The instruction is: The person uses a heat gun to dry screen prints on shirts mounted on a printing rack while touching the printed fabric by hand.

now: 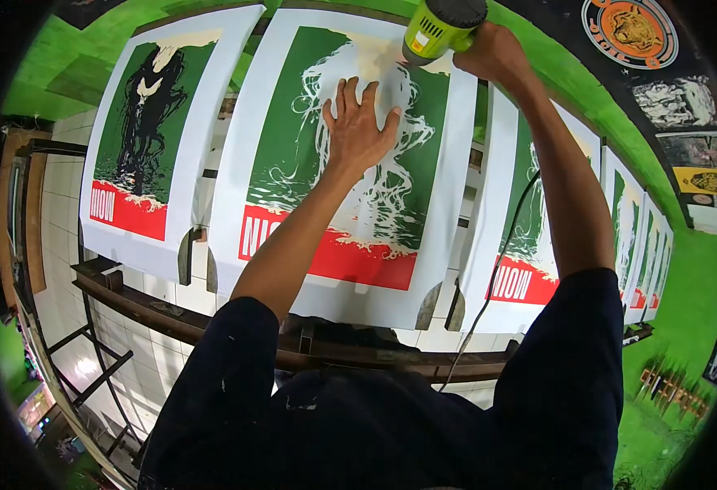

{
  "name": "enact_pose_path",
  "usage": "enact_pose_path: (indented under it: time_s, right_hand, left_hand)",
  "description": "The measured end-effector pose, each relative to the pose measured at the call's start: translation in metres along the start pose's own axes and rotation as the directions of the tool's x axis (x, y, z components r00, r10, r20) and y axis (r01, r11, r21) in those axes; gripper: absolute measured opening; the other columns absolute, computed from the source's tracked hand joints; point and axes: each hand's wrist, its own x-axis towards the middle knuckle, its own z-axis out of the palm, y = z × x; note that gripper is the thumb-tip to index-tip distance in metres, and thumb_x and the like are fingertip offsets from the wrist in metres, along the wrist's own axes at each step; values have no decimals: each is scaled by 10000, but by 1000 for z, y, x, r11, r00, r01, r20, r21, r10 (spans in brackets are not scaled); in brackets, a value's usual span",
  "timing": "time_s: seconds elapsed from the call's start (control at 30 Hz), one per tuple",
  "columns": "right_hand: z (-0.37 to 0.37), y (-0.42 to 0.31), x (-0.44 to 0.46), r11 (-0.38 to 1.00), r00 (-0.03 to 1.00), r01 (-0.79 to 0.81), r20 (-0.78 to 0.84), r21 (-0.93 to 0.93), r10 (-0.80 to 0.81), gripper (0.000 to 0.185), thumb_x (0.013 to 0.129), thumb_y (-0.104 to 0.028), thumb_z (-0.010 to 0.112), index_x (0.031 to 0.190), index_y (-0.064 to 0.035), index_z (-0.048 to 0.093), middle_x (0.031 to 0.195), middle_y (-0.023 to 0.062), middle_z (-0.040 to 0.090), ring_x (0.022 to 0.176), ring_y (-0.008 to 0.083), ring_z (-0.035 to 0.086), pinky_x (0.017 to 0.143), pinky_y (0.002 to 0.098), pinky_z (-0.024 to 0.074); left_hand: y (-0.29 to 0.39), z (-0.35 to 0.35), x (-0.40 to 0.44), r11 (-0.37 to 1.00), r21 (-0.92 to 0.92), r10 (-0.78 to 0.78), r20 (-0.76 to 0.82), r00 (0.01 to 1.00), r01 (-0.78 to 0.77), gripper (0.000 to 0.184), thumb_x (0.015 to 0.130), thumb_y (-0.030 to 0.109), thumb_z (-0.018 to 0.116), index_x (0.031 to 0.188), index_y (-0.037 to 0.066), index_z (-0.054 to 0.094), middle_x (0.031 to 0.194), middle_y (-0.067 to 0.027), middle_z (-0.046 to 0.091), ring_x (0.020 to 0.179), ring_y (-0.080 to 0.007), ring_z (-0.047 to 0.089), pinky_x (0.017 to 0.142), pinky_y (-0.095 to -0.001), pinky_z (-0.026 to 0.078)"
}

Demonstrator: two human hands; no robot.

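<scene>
My left hand [360, 126] lies with fingers spread on or just over the printed white fabric panel [346, 304] in the middle. The print shows a green field, a white figure with wavy strands, cream patches and a red band. Up at the top, my right hand [495, 55] is wrapped round the handle of a lime-green heat gun [441, 31]. Its dark nozzle points down toward the upper part of the print. A black cord [501, 253] hangs below my right arm, across the gap between panels.
To the left is a similar panel [101, 235] whose figure is black. Several more panels [530, 314] stretch away to the right. Dark metal rails [162, 310] run along the front edge. Posters [632, 33] hang on the wall at upper right.
</scene>
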Motion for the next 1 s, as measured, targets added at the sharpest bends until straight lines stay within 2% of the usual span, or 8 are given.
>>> enact_pose_path:
  time_s: [0.1, 0.4, 0.5, 0.53, 0.63, 0.77, 0.9, 1.0]
  right_hand:
    - [0, 0, -1, 991, 999, 29, 12, 127, -31, 505, 642, -328, 724, 1048, -27, 707, 849, 187, 729, 822, 346, 722, 786, 410, 577]
    - [-3, 6, -7, 993, 993, 87, 76, 81, -93, 488, 645, -304, 724, 1066, -57, 711, 855, 179, 732, 839, 346, 721, 795, 404, 576]
    - [-17, -1, -21, 983, 989, 93, 97, 161, -109, 458, 649, -284, 723, 1050, -62, 715, 835, 172, 732, 829, 334, 722, 809, 393, 575]
    - [-17, -1, -21, 983, 989, 91, 97, 160, -108, 458, 649, -284, 723, 1050, -62, 715, 835, 172, 732, 829, 334, 722, 809, 393, 575]
    - [-13, 4, -15, 999, 997, 49, 56, -8, -49, 470, 645, -280, 725, 1060, -59, 708, 838, 172, 732, 829, 327, 723, 819, 389, 575]
    - [-11, 10, -8, 994, 1000, 14, 26, 109, -17, 460, 647, -274, 717, 1050, -53, 711, 852, 178, 733, 827, 326, 725, 828, 386, 573]
    - [-4, 11, -4, 1000, 1000, 21, 16, 11, -21, 461, 648, -269, 713, 1058, -57, 711, 874, 181, 734, 818, 327, 726, 825, 392, 573]
    - [0, 16, -7, 997, 1000, 8, 21, 81, -10, 470, 649, -268, 714, 1070, -58, 709, 882, 181, 735, 814, 333, 725, 828, 394, 574]
  left_hand:
    - [-2, 0, 0, 1000, 5, -7, 0, 1000, 7, 664, 928, 481, 546, 1414, 37, 459, 1494, -252, 328, 1457, -413, 224, 1136, -630, 130]
    - [-3, -3, -2, 1000, 8, -11, -5, 1000, 11, 666, 927, 483, 546, 1422, 47, 453, 1500, -248, 321, 1457, -412, 226, 1133, -641, 131]
    - [-4, -2, -1, 1000, 9, -5, -7, 1000, 5, 668, 926, 485, 547, 1423, 48, 453, 1498, -249, 324, 1456, -413, 228, 1130, -641, 138]
    - [-4, -1, -1, 1000, 28, -2, -18, 1000, 2, 652, 931, 482, 554, 1425, 69, 449, 1496, -232, 329, 1455, -397, 237, 1130, -634, 142]
    - [-3, 1, -1, 998, 67, 4, -44, 999, -2, 623, 939, 475, 570, 1429, 112, 441, 1493, -197, 341, 1453, -365, 256, 1131, -620, 149]
    - [-3, 1, 0, 998, 57, -4, -41, 999, 7, 623, 941, 481, 569, 1427, 113, 444, 1495, -198, 340, 1455, -364, 254, 1132, -618, 148]
    - [-3, 1, 2, 998, 61, 4, -49, 999, -1, 618, 941, 484, 569, 1420, 110, 456, 1492, -201, 344, 1453, -364, 257, 1132, -617, 146]
    - [-1, -1, 2, 998, 64, 5, -50, 999, -1, 612, 940, 482, 571, 1414, 108, 468, 1490, -202, 349, 1451, -365, 260, 1131, -619, 149]
